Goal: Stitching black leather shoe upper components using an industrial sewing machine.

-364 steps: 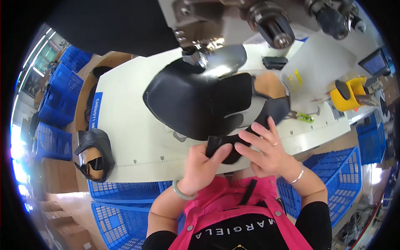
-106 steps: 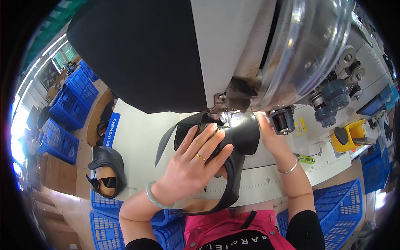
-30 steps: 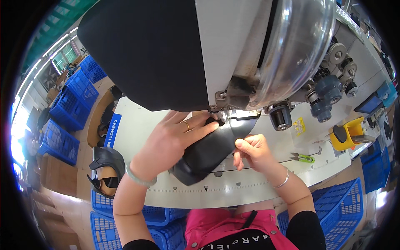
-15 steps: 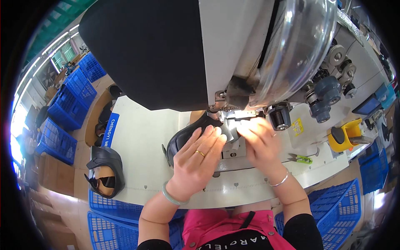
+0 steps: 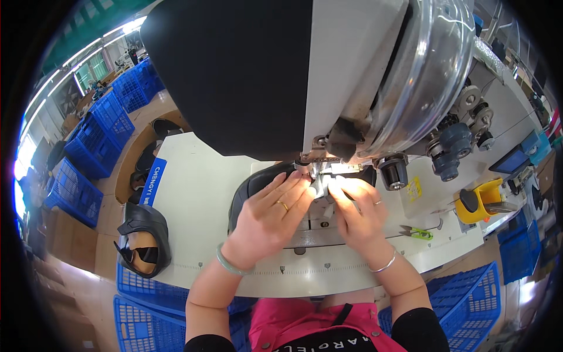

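Note:
Both hands work under the head of a sewing machine (image 5: 328, 88). My left hand (image 5: 272, 212), with a ring and a bangle, has its fingers closed together on a black shoe upper (image 5: 249, 186), fingertips close to the needle area. My right hand (image 5: 362, 214) pinches the upper's edge just right of the needle, thumb and forefinger together in bright lamp light. The part between the fingertips is washed out by glare. Most of the upper curves out to the left of my left hand; its far side goes behind the machine head.
Another black shoe upper (image 5: 145, 240) stands at the table's left end. Green-handled thread snips (image 5: 417, 233) and a yellow holder (image 5: 482, 200) are on the right. Blue crates (image 5: 469, 305) stand below and around the white table (image 5: 193, 188). Thread tension knobs (image 5: 396, 173) jut out beside my right hand.
My fingertips have come closer together at the needle. The upper has turned and slid inward under the machine head. The view has shifted slightly.

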Motion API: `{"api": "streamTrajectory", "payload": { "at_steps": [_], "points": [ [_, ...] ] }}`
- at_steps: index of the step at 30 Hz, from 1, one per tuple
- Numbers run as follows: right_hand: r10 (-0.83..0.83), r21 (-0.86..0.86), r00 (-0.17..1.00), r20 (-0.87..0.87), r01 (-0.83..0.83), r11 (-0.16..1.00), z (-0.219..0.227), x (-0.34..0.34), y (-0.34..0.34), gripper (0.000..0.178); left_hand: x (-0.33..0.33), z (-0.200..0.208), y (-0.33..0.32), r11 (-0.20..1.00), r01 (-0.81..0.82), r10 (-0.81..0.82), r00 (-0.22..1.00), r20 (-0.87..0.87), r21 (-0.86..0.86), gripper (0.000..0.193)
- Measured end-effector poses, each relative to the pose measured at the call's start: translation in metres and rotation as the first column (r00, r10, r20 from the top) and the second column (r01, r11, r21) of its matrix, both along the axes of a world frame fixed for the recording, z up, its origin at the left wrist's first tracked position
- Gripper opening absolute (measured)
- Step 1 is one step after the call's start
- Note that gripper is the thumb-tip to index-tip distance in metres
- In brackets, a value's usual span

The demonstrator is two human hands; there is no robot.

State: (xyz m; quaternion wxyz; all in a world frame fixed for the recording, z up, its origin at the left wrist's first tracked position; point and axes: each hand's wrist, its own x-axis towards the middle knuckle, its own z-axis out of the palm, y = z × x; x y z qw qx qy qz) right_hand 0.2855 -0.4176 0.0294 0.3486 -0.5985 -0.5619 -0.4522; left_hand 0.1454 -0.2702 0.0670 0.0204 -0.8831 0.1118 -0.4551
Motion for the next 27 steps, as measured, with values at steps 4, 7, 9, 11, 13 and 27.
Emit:
{"api": "streamTrajectory", "payload": {
  "at_steps": [4,7,9,11,13,27],
  "points": [
    [-0.048,-0.016,0.999,-0.019,0.047,0.999,-0.004,-0.007,0.003,0.040,0.008,-0.001,0.012,0.998,0.055,-0.056,0.998,-0.015,-0.030,0.024],
    [-0.073,-0.092,0.986,-0.151,0.060,0.994,-0.006,-0.012,0.001,0.036,0.013,0.002,0.019,0.996,0.066,-0.067,0.998,-0.015,-0.060,0.024],
    [-0.065,-0.062,0.988,-0.140,0.056,0.996,-0.007,-0.012,0.003,0.036,0.017,0.001,0.027,0.989,0.132,-0.134,0.991,-0.026,-0.069,0.028],
    [-0.034,-0.055,0.989,-0.146,0.027,0.998,-0.006,-0.009,0.005,0.036,0.019,0.002,0.031,0.985,0.146,-0.150,0.988,-0.030,-0.096,0.027],
    [-0.010,-0.050,0.988,-0.151,0.003,0.999,-0.007,-0.006,0.004,0.037,0.021,0.003,0.034,0.978,0.166,-0.171,0.985,-0.032,-0.125,0.025],
    [0.520,0.435,0.086,-0.850,-0.444,0.783,-0.004,0.023,-0.014,0.029,0.025,0.027,0.034,0.730,-0.110,-0.159,0.933,-0.324,-0.675,0.010]
  ]
}}
